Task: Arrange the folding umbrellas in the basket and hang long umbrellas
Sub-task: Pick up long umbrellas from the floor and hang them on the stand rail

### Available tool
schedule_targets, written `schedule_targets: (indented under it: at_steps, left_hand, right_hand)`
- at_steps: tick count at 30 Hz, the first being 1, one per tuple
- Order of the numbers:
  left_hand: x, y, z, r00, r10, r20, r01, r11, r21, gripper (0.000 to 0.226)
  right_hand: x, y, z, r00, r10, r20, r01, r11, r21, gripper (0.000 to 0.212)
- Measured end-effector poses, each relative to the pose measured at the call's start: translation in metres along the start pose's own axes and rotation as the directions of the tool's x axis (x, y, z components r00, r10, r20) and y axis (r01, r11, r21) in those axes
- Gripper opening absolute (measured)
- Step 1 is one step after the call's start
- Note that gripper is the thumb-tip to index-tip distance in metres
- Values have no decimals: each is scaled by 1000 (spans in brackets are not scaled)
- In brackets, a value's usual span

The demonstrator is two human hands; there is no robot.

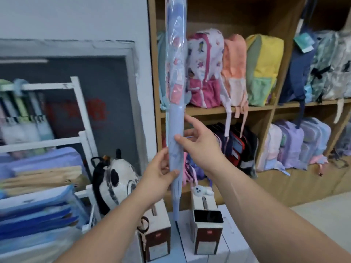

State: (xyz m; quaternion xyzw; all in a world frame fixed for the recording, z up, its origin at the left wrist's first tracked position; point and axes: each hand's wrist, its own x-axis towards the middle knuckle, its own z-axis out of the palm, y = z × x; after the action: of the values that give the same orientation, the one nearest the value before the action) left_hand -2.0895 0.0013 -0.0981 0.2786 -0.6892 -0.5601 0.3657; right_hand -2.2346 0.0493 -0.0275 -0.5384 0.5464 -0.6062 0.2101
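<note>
A person's two bare hands hold a long pale-blue closed umbrella (176, 130) upright in a shop corner, its upper half in clear printed plastic. The left hand (161, 168) wraps its lower shaft with thumb across the front; the right hand (199, 141) pinches it just above, index finger extended. Behind stands a wooden shelving unit (247, 109) filled with colourful backpacks in two rows. At left, a white metal rack (79, 103) carries hanging umbrellas, blurred, before a pale wall. Below sit a panda-faced backpack (115, 179) and two white-and-brown boxes (207, 224) on a white surface.
</note>
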Motion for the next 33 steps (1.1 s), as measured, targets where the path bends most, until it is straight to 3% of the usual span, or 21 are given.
schedule_targets:
  at_steps: [5, 12, 24, 33]
  left_hand:
    - [33, 45, -40, 978, 117, -173, -105, 991, 77, 52]
    - [47, 87, -102, 935, 207, -290, -133, 958, 255, 52]
    - [45, 109, -252, 963, 231, -135, -194, 950, 246, 67]
    - [51, 109, -373, 956, 251, -150, -210, 948, 240, 65]
  right_hand:
    - [56, -17, 29, 987, -140, 73, 139, 990, 13, 65]
    - [111, -53, 84, 959, -240, 152, 232, 970, 67, 65]
    - [151, -90, 202, 940, -301, 159, 279, 949, 146, 53]
    - [167, -113, 314, 962, -187, 197, 172, 981, 91, 73]
